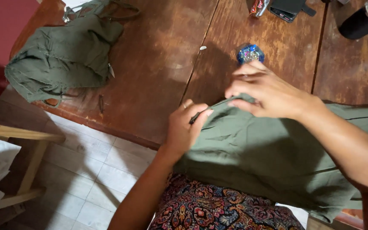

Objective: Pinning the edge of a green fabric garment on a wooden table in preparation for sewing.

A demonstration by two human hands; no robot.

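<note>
The left hand [184, 127] pinches the near edge of the olive green cloth [269, 157] draped from lap to wooden table [158, 55], while the right hand [265, 91] pinches the fold beside it, apparently keeping it taut. Beyond sit a glittery blue ball [250, 53] and a bundled green garment [62, 55].

On the wooden table [158, 64], a spread cloth [269, 149] lies at the near edge toward five o'clock, draping over the person's lap, with the left hand [184, 127] at its ten o'clock corner and the right hand [269, 93] on its far edge, just beside. A bunched garment [60, 55] sits well apart at ten o'clock, a small round container [250, 53] just behind the right hand at twelve. What may be a phone case [288, 8] and a cup [363, 21] lie along the far edge toward one o'clock; a wooden frame [26, 140] stands on the floor at eight.
</note>
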